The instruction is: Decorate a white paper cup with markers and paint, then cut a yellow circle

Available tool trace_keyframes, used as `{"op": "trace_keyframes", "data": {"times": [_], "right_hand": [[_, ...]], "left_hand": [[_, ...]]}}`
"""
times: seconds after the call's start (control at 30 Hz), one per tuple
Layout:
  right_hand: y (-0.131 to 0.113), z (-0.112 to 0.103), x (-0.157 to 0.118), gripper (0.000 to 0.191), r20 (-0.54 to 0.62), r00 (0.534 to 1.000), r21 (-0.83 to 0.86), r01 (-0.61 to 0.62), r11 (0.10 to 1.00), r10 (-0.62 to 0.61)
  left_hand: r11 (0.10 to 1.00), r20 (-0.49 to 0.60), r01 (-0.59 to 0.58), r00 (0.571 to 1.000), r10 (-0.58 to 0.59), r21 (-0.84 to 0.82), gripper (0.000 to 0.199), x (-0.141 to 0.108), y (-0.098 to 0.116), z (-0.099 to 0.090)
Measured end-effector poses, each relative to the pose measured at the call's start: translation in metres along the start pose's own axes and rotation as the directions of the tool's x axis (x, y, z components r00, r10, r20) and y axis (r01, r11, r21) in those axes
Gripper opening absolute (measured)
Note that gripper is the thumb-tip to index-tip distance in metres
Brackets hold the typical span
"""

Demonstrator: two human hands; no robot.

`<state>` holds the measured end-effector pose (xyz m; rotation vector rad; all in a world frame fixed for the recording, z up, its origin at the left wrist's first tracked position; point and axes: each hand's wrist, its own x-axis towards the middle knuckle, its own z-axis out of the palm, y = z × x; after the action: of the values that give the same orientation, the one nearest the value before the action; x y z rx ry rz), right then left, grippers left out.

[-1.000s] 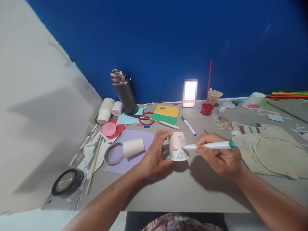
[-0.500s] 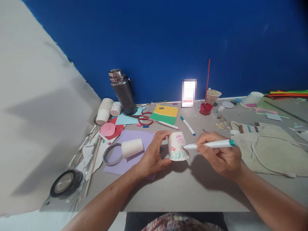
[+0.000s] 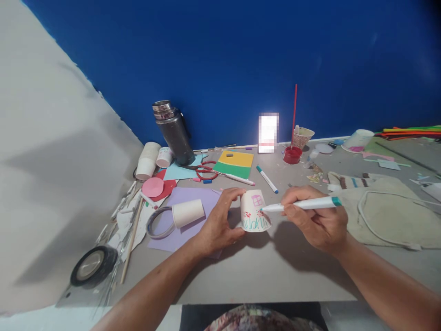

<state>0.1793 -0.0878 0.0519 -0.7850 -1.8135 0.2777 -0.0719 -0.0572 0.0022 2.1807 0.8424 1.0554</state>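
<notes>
An upside-down white paper cup (image 3: 252, 202) bears a pink window, small red flowers and green grass strokes round its rim. My left hand (image 3: 223, 220) grips it from the left side, fingers at the top and thumb near the rim. In my right hand (image 3: 315, 225) is a white marker (image 3: 303, 204) with a teal end, pinched between thumb and fingers. The marker's tip meets the cup's right side, by the red flowers. Beyond the cup, a blue-capped marker (image 3: 267, 179) lies on the table.
Left of the cup, a plain paper cup (image 3: 188, 213) and a tape roll (image 3: 160, 222) lie on purple paper (image 3: 160, 247). Behind stand a dark flask (image 3: 174, 135), red scissors (image 3: 206, 171), a lit phone (image 3: 268, 133) and a red paint pot (image 3: 292, 155). A cloth bag (image 3: 389, 216) lies at right.
The marker tip has shifted very slightly on the cup's side. Both hands keep their holds, and the whole view has moved a little.
</notes>
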Motion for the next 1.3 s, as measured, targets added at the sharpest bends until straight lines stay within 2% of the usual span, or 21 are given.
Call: {"op": "trace_keyframes", "data": {"times": [0.23,0.4,0.57,0.7,0.97,1.3], "right_hand": [[0.0008,-0.0007,0.0003,0.013,0.020,1.000,-0.030,-0.007,1.000,0.007],[0.0032,-0.0015,-0.0014,0.011,-0.037,0.999,0.005,-0.020,1.000,0.020],[0.0028,-0.0027,-0.0011,0.015,0.006,1.000,-0.014,-0.007,1.000,0.007],[0.0017,-0.0030,-0.0011,0.014,-0.006,1.000,0.000,-0.003,1.000,0.003],[0.0007,-0.0018,-0.0025,0.014,0.035,0.999,-0.006,0.006,1.000,-0.006],[0.0002,0.0015,-0.0047,0.014,0.052,0.999,0.005,0.001,1.000,-0.001]], "left_hand": [[1.000,0.000,0.011,1.000,-0.011,-0.017,0.085,-0.0006,0.0002,0.0004],[0.997,-0.021,0.045,0.999,-0.047,-0.061,0.082,-0.0003,0.0010,0.0010],[0.988,-0.015,0.089,0.996,-0.091,-0.123,0.084,0.0010,0.0027,0.0002],[0.985,-0.008,0.104,0.994,-0.106,-0.135,0.083,0.0011,0.0018,0.0009],[0.987,-0.025,0.077,0.996,-0.081,-0.141,0.085,0.0012,0.0004,0.0000],[0.998,-0.021,0.038,0.999,-0.039,-0.056,0.088,0.0008,-0.0007,-0.0012]]}}
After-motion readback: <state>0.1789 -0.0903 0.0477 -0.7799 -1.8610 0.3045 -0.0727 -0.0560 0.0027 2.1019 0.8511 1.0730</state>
